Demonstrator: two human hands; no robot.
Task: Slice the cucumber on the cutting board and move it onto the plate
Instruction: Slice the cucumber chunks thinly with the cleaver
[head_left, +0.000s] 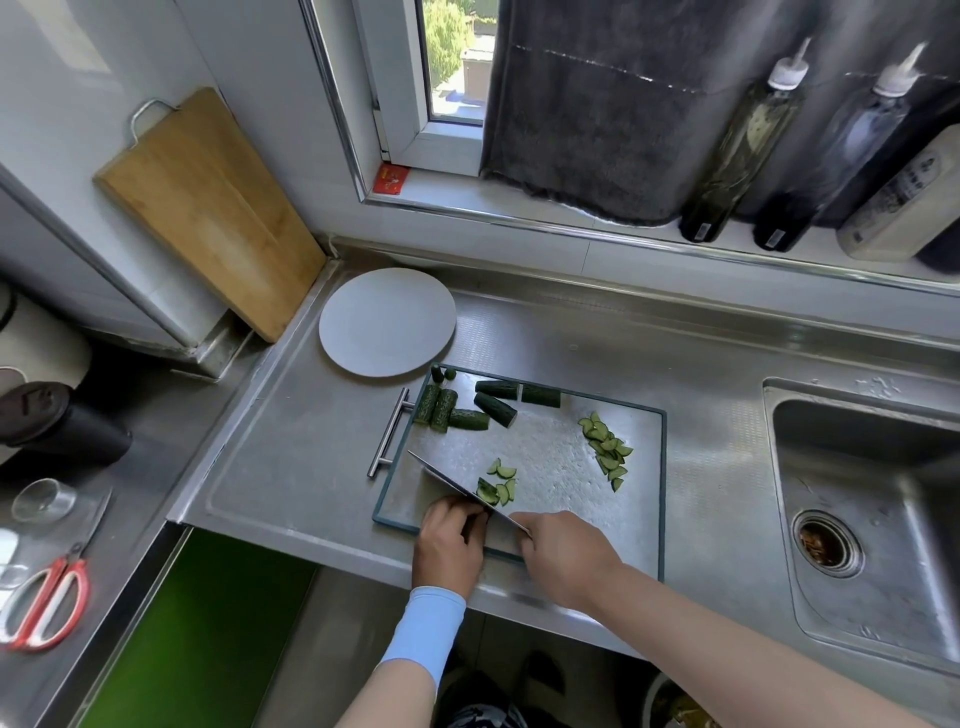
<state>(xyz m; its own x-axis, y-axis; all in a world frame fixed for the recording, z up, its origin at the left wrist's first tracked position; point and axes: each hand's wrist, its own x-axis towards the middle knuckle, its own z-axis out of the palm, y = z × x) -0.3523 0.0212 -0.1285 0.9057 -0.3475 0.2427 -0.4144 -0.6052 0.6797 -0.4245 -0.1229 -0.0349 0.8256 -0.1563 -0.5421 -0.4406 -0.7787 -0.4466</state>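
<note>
A steel cutting board (550, 457) with a dark rim lies on the counter. Several halved cucumber chunks (470, 408) sit at its far left corner. Thin half-moon slices (607, 451) lie in a row at the right, and a few more slices (500, 480) lie near the front. My right hand (563, 561) grips the handle of a knife (452, 483), whose blade stands on a cucumber piece (487, 492). My left hand (452, 545), fingers curled, holds that piece beside the blade. A white plate (387, 322) stands bare beyond the board's left corner.
A sink (872, 509) opens at the right. A wooden board (208, 208) leans against the wall at the left. Bottles (743, 145) stand on the window sill. Red scissors (49, 597), a glass (44, 499) and a dark cup (57, 421) lie on the lower left counter.
</note>
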